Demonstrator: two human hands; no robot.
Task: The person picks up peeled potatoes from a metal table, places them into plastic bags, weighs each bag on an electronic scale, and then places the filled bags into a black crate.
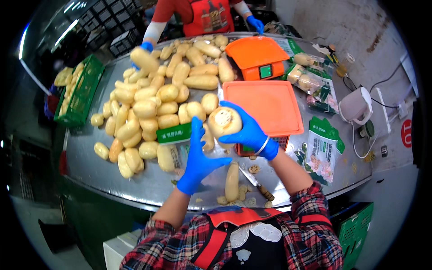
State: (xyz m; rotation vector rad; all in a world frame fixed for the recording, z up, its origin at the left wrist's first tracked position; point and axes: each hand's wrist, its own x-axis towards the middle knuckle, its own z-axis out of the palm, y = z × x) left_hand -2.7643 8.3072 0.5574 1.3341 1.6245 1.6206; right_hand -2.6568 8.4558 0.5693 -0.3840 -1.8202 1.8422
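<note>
My right hand (252, 132), in a blue glove, grips a thick peeled lotus root (224, 122) by its side. The cut end with its holes faces up toward me. To its left, my left hand (198, 163), also gloved, has thumb and fingers spread with nothing between them. A green-topped plastic bag (174, 133) lies beside that hand, partly hidden by it. Between my forearms, a slender lotus root (232, 182) lies near the table edge among cut slices, next to a knife (257, 185) with a wooden handle.
Lotus roots (145, 109) are heaped across the metal table (101, 179). Two orange-topped scales (263, 106) stand right of centre. Packed bags (312, 81), an unfilled-looking bag (322, 152) and an electric kettle (356, 104) are at right. A co-worker (209, 17) handles a root opposite. A green crate (81, 91) holds roots.
</note>
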